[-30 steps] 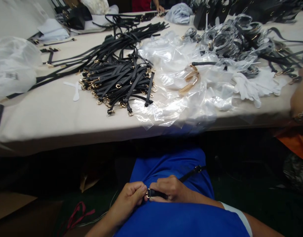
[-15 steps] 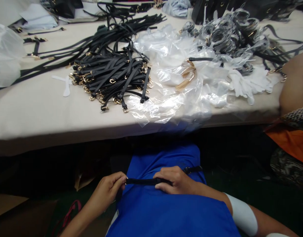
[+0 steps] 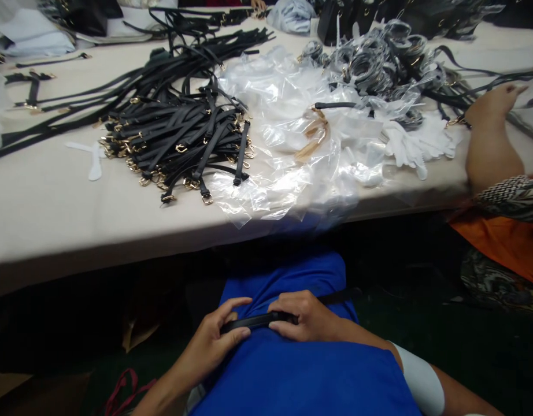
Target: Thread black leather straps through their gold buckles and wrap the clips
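Observation:
A short black strap (image 3: 254, 321) stretches between my two hands above the blue cloth on my lap. My right hand (image 3: 308, 316) is closed around its middle, and the far end sticks out past the knuckles. At the other end, my left hand (image 3: 213, 337) has the strap tip in its palm, the thumb along the lower edge and the index finger raised off it. Whatever fitting sits on that tip is hidden by the hand. On the table beyond lies a heap of similar black straps (image 3: 175, 138) with gold-coloured buckles and clasps.
Clear plastic bags (image 3: 288, 173) spread over the table (image 3: 41, 214) beside the heap. Bagged coiled straps (image 3: 374, 60) pile up behind white gloves (image 3: 416, 147). A co-worker's arm (image 3: 492, 138) rests at the right edge. Long black straps (image 3: 132, 81) trail leftward.
My left hand has shifted from pinching the strap's tip to a looser hold along it, with the index finger lifted. The co-worker's arm shows more, as the view has turned right.

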Tool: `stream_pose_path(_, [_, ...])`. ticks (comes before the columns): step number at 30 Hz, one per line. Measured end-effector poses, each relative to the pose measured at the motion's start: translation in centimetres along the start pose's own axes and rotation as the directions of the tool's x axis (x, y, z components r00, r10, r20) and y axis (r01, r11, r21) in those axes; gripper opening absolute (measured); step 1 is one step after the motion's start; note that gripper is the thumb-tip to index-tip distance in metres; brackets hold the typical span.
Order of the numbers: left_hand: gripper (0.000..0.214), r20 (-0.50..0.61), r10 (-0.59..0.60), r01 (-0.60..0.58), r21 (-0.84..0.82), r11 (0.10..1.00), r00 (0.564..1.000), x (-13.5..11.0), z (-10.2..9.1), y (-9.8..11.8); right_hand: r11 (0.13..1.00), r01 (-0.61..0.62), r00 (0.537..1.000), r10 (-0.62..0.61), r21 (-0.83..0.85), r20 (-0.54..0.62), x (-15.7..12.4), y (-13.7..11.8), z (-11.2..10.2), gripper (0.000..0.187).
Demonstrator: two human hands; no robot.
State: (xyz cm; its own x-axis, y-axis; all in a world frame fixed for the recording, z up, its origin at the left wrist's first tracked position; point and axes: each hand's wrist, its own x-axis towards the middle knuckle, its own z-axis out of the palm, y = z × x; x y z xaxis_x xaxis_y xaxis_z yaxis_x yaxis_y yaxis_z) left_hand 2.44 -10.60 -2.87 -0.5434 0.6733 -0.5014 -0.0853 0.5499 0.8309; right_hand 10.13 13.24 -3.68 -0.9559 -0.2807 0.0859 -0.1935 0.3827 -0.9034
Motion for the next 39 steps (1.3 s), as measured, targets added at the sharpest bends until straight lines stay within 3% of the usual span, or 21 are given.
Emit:
stream_pose_path(4, [0.027, 0.007, 0.099, -0.1, 0.069, 0.993, 0.995, 0.6, -0.3, 1.7, 0.991, 0.089, 0.995, -0.093, -0.101, -0.04, 1.5, 0.5, 1.3, 0.021])
stream_pose_path(7, [0.026, -0.055, 0.066, -0.068, -0.034, 0.997, 0.996, 1.4, -0.3, 3.0, 0.951, 0.167, 0.972, -0.203, -0.259, -0.12, 3.1, 0.0, 1.9, 0.022])
stream_pose_path(9, [0.028, -0.087, -0.003, -0.011, -0.16, 0.987, 0.996, 1.6, -0.6, 3.2, 0.912, 0.27, 0.926, -0.334, -0.308, -0.178, 3.4, -1.0, 1.2, 0.028])
stream_pose_path(11, [0.03, -0.102, -0.087, 0.06, -0.25, 0.966, 0.991, 1.3, -1.1, 3.0, 0.875, 0.364, 0.852, -0.451, -0.318, -0.267, 2.7, -2.4, -0.3, 0.036])
stream_pose_path(13, [0.032, -0.119, -0.137, 0.098, -0.286, 0.953, 0.983, 0.7, -1.7, 2.8, 0.882, 0.32, 0.776, -0.453, -0.344, -0.439, 1.7, -3.6, -2.3, 0.041])
stream_pose_path(16, [0.034, -0.132, -0.105, 0.068, -0.261, 0.963, 0.986, -0.1, -2.3, 3.0, 0.953, 0.033, 0.67, -0.246, -0.303, -0.701, 0.9, -3.8, -4.8, 0.04])
stream_pose_path(17, [0.034, -0.133, -0.083, 0.049, -0.243, 0.969, 0.988, -0.3, -2.3, 3.1, 0.971, -0.038, 0.68, -0.148, -0.237, -0.718, 1.1, -3.4, -5.3, 0.036])
stream_pose_path(19, [0.032, -0.141, -0.05, 0.018, -0.214, 0.977, 0.989, -0.5, -2.3, 3.4, 0.993, -0.103, 0.8, 0.043, -0.066, -0.598, 2.0, -2.3, -5.6, 0.034])
stream_pose_path(21, [0.031, -0.159, -0.03, -0.004, -0.209, 0.978, 0.987, -0.4, -2.2, 3.6, 0.984, -0.118, 0.935, 0.156, 0.136, -0.317, 3.0, -1.1, -5.0, 0.041])
stream_pose_path(23, [0.031, -0.189, -0.03, -0.015, -0.234, 0.972, 0.982, -0.1, -2.1, 3.7, 0.922, -0.144, 0.986, 0.163, 0.359, -0.022, 3.6, -0.4, -3.8, 0.049])
stream_pose_path(25, [0.031, -0.219, -0.031, -0.031, -0.277, 0.96, 0.975, 0.1, -1.9, 3.8, 0.795, -0.192, 0.979, 0.11, 0.576, 0.174, 3.7, -0.3, -2.4, 0.058])
stream_pose_path(26, [0.03, -0.239, -0.024, -0.048, -0.293, 0.955, 0.971, 0.3, -1.9, 3.9, 0.723, -0.199, 0.975, 0.078, 0.661, 0.208, 3.5, -0.3, -1.8, 0.062])
stream_pose_path(29, [0.028, -0.309, 0.031, -0.121, -0.275, 0.954, 0.95, 0.7, -1.8, 4.1, 0.613, -0.116, 0.989, 0.0, 0.782, 0.147, 3.0, -0.4, -1.0, 0.061])
stream_pose_path(32, [0.025, -0.353, 0.102, -0.183, -0.204, 0.962, 0.93, 0.9, -1.9, 3.9, 0.633, -0.082, 0.994, -0.003, 0.77, 0.109, 2.9, -0.5, -1.5, 0.052])
stream_pose_path(35, [0.02, -0.358, 0.206, -0.249, -0.077, 0.966, 0.911, 0.8, -2.1, 3.5, 0.694, -0.138, 0.99, 0.107, 0.706, 0.088, 3.1, -0.7, -2.2, 0.047])
stream_pose_path(39, [0.018, -0.248, 0.423, -0.41, 0.102, 0.906, 0.872, 0.6, -2.1, 3.0, 0.692, -0.268, 0.961, 0.238, 0.671, 0.138, 3.1, -0.9, -2.2, 0.033])
